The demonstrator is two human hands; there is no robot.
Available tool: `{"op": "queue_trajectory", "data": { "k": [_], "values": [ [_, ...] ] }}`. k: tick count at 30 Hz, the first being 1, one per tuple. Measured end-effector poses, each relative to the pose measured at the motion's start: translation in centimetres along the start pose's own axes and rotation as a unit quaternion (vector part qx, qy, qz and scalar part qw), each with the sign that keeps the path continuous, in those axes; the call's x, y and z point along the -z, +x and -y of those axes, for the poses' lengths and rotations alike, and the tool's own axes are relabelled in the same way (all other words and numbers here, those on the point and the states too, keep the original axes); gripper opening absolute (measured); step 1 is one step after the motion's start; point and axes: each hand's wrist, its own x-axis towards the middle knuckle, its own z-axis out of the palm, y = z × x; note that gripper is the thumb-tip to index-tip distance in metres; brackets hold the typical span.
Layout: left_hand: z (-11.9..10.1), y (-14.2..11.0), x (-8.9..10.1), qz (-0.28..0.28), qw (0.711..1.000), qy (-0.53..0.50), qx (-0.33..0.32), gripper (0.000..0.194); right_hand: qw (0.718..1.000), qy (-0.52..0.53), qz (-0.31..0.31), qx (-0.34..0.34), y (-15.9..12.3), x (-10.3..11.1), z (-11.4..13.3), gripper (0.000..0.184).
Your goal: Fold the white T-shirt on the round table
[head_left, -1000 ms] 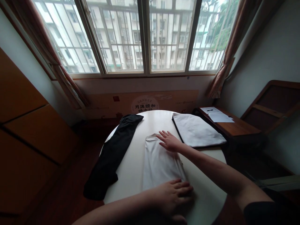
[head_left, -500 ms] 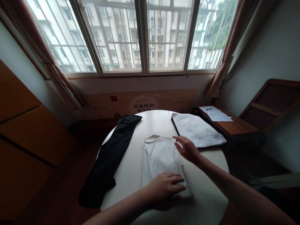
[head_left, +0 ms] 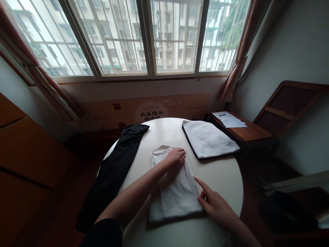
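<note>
A white T-shirt (head_left: pixel 174 192), folded into a long rectangle, lies on the round white table (head_left: pixel 226 175) in front of me. My left hand (head_left: pixel 176 157) rests on its upper right part near the collar, palm down, with the fingers bent slightly onto the cloth. At the lower right side of the shirt is my right hand (head_left: pixel 213 203). Its index finger stretches along the shirt's edge, while the thumb is close to the cloth and the other fingers curl. Neither hand visibly lifts any fabric.
Black folded clothing (head_left: pixel 115 171) lies along the table's left side, partly over the rim. A white folded garment (head_left: pixel 209 137) with black cloth under it is at the back right. Beyond stands a wooden side table (head_left: pixel 254 132) with papers (head_left: pixel 230 120).
My left hand has moved from the shirt's lower part up to near the collar. My right hand has come down from the upper right corner to the lower right edge. The view has shifted slightly.
</note>
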Motion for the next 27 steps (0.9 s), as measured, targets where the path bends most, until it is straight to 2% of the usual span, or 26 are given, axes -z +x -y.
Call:
{"op": "queue_trajectory", "data": {
  "k": [3,6,12,17,19,22,24,27],
  "values": [
    [0.8,0.1,-1.0,-0.003,1.0,0.004,0.026,0.045,1.0,0.018,-0.023,0.004,-0.3,0.0,-0.5,0.07],
    [1.3,-0.3,-1.8,0.023,0.998,0.017,0.057,0.058,1.0,0.019,-0.02,0.005,-0.6,0.0,-1.1,0.064],
    [1.1,0.2,-2.2,0.053,0.992,0.043,0.109,0.073,0.998,-0.064,0.01,-0.007,-1.0,-0.1,-1.0,0.047],
    [0.4,0.4,-1.5,0.028,0.987,0.048,0.148,0.071,0.995,-0.09,0.036,0.023,-0.1,2.3,1.0,0.047],
    [0.4,-0.5,-0.5,-0.006,0.985,0.049,0.165,0.066,0.996,-0.073,0.012,0.05,1.1,3.7,2.1,0.043],
    [0.9,-3.2,1.1,-0.055,0.977,0.052,0.199,0.06,0.988,-0.035,-0.081,0.125,3.8,4.5,3.8,0.044],
    [1.4,-5.6,1.6,-0.074,0.969,0.043,0.233,0.059,0.973,-0.011,-0.122,0.194,6.0,3.5,4.6,0.048],
    [1.8,-8.9,1.0,-0.075,0.96,0.021,0.269,0.059,0.961,-0.038,-0.097,0.255,9.7,0.3,5.1,0.06]
  ]
}}
